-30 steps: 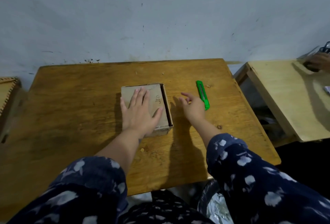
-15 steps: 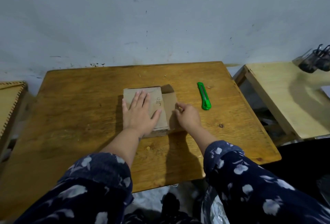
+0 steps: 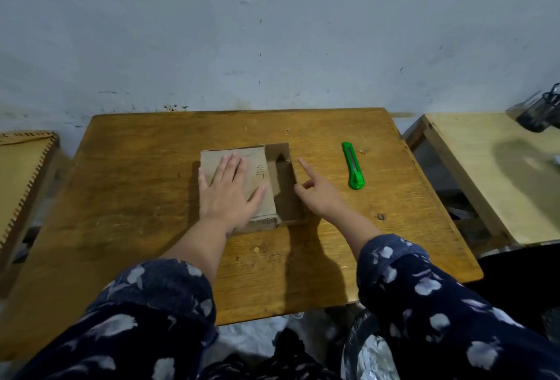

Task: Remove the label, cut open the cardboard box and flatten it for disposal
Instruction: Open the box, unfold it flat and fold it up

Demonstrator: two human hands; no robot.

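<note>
A small brown cardboard box (image 3: 263, 179) lies in the middle of the wooden table (image 3: 136, 197). Its right side panel (image 3: 286, 185) is folded out and stands partly raised. My left hand (image 3: 227, 191) lies flat on the box top, fingers spread, pressing it down. My right hand (image 3: 318, 191) is just right of the raised panel, thumb touching its edge and index finger pointing away, holding nothing. A green utility knife (image 3: 353, 169) lies on the table to the right of that hand. No label shows on the box.
A pale wooden table (image 3: 491, 173) stands to the right with a dark object (image 3: 538, 113) at its far corner. A woven tan piece (image 3: 21, 173) sits at the left. A grey wall runs behind the table.
My right hand came from beside the knife to the box's right side, and the side panel has been pulled out and open. My left hand stayed flat on the box.
</note>
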